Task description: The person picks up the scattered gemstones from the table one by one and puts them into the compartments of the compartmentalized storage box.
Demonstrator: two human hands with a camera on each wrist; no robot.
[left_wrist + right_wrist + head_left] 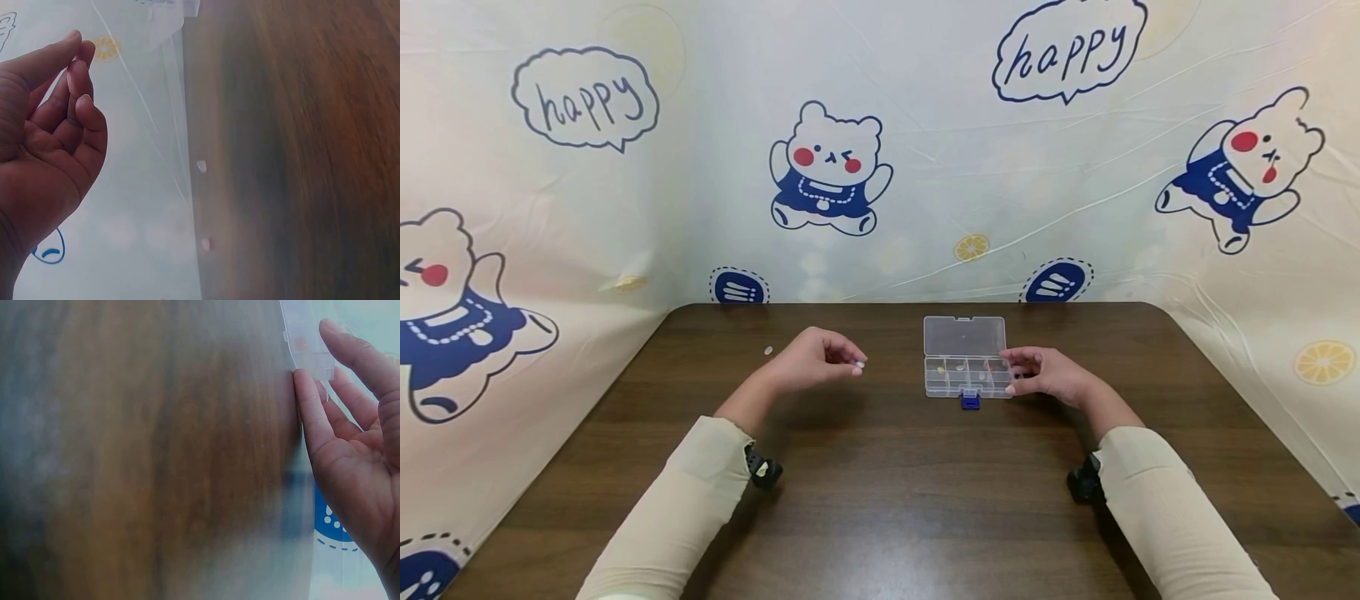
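Observation:
My left hand point(811, 360) is above the table, left of the box, pinching a small whitish piece point(861, 364) between thumb and fingertips. In the left wrist view, the fingers hide that piece. A clear plastic compartment box point(951, 390) lies with its lid point(964, 337) raised toward the wall and a blue latch point(971, 402) in front. Several compartments hold tiny pieces, among them a yellow one point(941, 369). My right hand point(1054, 377) holds the box's right end, thumb at the front corner and fingers farther back.
Two loose pieces lie on the table in the left wrist view, a white piece point(201, 166) and a pinkish piece point(207, 244). One small pale piece point(768, 351) shows left of my left hand. A printed cloth point(917, 192) hangs behind the brown table point(880, 492).

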